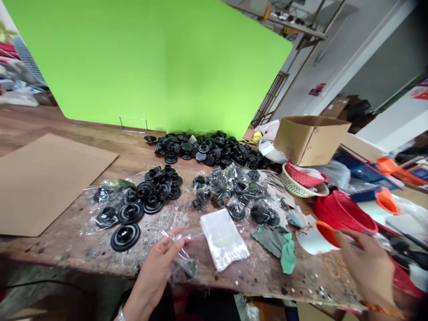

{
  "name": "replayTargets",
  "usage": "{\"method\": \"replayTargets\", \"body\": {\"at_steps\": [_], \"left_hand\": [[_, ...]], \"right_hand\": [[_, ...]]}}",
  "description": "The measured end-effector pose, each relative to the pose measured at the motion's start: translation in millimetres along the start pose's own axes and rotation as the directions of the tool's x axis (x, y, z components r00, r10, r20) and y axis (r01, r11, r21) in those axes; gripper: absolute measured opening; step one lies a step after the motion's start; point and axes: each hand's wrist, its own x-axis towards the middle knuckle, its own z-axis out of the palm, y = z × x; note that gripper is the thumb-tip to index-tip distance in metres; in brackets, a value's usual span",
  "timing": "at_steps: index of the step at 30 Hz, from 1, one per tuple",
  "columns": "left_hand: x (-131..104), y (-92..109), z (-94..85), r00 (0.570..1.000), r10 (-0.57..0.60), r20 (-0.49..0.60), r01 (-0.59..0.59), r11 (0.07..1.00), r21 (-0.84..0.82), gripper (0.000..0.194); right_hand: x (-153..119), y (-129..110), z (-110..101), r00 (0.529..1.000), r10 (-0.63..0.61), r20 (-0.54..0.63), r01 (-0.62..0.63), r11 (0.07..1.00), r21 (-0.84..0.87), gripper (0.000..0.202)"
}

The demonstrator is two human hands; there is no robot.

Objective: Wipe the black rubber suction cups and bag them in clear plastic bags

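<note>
My left hand [163, 258] is closed on a clear plastic bag [189, 254] at the table's front edge; something dark shows inside it. At the right, my right hand [366, 263] is blurred, beside a white cup with an orange rim [317, 236]; its fingertips are smeared, so any hold is unclear. A stack of flat clear bags [224, 238] lies between the hands. Loose black round parts [130, 212] sit left of centre, next to a few bagged ones [107, 216]. More bagged black parts [237, 187] are heaped behind the stack.
A big pile of black parts [207, 149] lies before a green board [160, 67]. Flat cardboard [50, 178] covers the left. Toward the right are a cardboard box [309, 138], red baskets [347, 214], a pale basket [301, 189] and a green cloth [276, 243].
</note>
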Motion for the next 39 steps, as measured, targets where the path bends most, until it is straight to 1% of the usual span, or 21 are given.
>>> {"method": "replayTargets", "body": {"at_steps": [1, 2, 3, 4, 6, 7, 9, 10, 11, 13, 15, 18, 20, 22, 24, 27, 29, 31, 34, 36, 39], "left_hand": [[-1, 0, 0.5, 1.0, 0.01, 0.022, -0.01, 1.0, 0.028, 0.049], [-2, 0, 1.3, 0.999, 0.019, 0.04, -0.021, 0.998, 0.054, 0.043], [-2, -1, 2.6, 0.998, 0.03, 0.057, -0.034, 0.996, 0.077, 0.036], [-3, -2, 4.0, 0.997, 0.045, 0.07, -0.052, 0.994, 0.093, 0.029], [-4, -3, 6.9, 0.991, 0.094, 0.094, -0.104, 0.989, 0.106, 0.022], [-4, -3, 7.7, 0.987, 0.122, 0.109, -0.133, 0.985, 0.105, 0.021], [-3, 0, 7.0, 0.977, 0.175, 0.123, -0.187, 0.977, 0.1, 0.023], [-3, 1, 5.2, 0.974, 0.2, 0.109, -0.21, 0.973, 0.096, 0.024], [-1, 3, 2.6, 0.973, 0.219, 0.08, -0.225, 0.97, 0.088, 0.026], [1, 8, -4.2, 0.973, 0.229, 0.018, -0.229, 0.971, 0.066, 0.03], [2, 12, -10.9, 0.974, 0.225, 0.007, -0.225, 0.972, 0.065, 0.038], [2, 16, -17.1, 0.963, 0.266, 0.043, -0.269, 0.952, 0.148, 0.028], [4, 17, -18.6, 0.954, 0.297, 0.027, -0.298, 0.941, 0.161, 0.031], [6, 17, -18.8, 0.955, 0.297, 0.017, -0.297, 0.948, 0.113, 0.035], [5, 19, -17.8, 0.956, 0.291, 0.041, -0.293, 0.955, 0.046, 0.036], [-1, 23, -13.9, 0.935, 0.341, 0.1, -0.337, 0.94, -0.06, 0.037], [-7, 25, -10.1, 0.922, 0.378, 0.087, -0.372, 0.925, -0.077, 0.037], [-10, 24, -6.4, 0.921, 0.384, 0.059, -0.377, 0.921, -0.097, 0.033], [-12, 20, -3.8, 0.934, 0.354, 0.046, -0.344, 0.927, -0.152, 0.028], [-11, 18, -6.1, 0.942, 0.327, 0.079, -0.303, 0.926, -0.226, 0.028], [-5, 19, -15.9, 0.953, 0.27, 0.137, -0.196, 0.895, -0.401, 0.033]], "right_hand": [[-12, -28, 9, 0.999, -0.036, -0.014, 0.037, 0.999, 0.029, 0.025], [-25, -58, 20, 0.991, -0.105, 0.081, 0.095, 0.988, 0.121, 0.025], [-38, -88, 32, 0.956, -0.181, 0.232, 0.129, 0.966, 0.225, 0.024], [-52, -118, 44, 0.879, -0.272, 0.393, 0.149, 0.937, 0.316, 0.026], [-78, -172, 71, 0.696, -0.429, 0.575, 0.111, 0.857, 0.504, 0.043], [-89, -195, 83, 0.626, -0.464, 0.627, 0.051, 0.826, 0.561, 0.053], [-108, -229, 106, 0.538, -0.522, 0.662, -0.066, 0.757, 0.65, 0.053], [-115, -241, 115, 0.519, -0.527, 0.673, -0.097, 0.746, 0.658, 0.038], [-120, -250, 122, 0.524, -0.531, 0.666, -0.102, 0.737, 0.668, 0.025], [-125, -261, 131, 0.569, -0.548, 0.613, -0.029, 0.732, 0.681, 0.009], [-127, -267, 135, 0.598, -0.598, 0.534, 0.103, 0.718, 0.689, 0.009], [-125, -272, 143, 0.581, -0.642, 0.5, 0.24, 0.722, 0.649, 0.027], [-123, -276, 148, 0.578, -0.632, 0.516, 0.226, 0.731, 0.644, 0.04], [-122, -281, 152, 0.569, -0.624, 0.536, 0.114, 0.705, 0.7, 0.041], [-123, -287, 153, 0.52, -0.59, 0.617, -0.124, 0.663, 0.739, 0.035], [-125, -292, 149, 0.367, -0.479, 0.797, -0.547, 0.582, 0.602, 0.035], [-124, -292, 146, 0.305, -0.451, 0.839, -0.669, 0.525, 0.526, 0.041], [-118, -291, 144, 0.278, -0.481, 0.832, -0.665, 0.528, 0.528, 0.044], [-107, -287, 142, 0.214, -0.499, 0.84, -0.541, 0.655, 0.527, 0.036], [-100, -285, 143, 0.172, -0.5, 0.849, -0.469, 0.716, 0.516, 0.036], [-89, -287, 153, 0.104, -0.517, 0.85, -0.469, 0.728, 0.5, 0.043]]}}
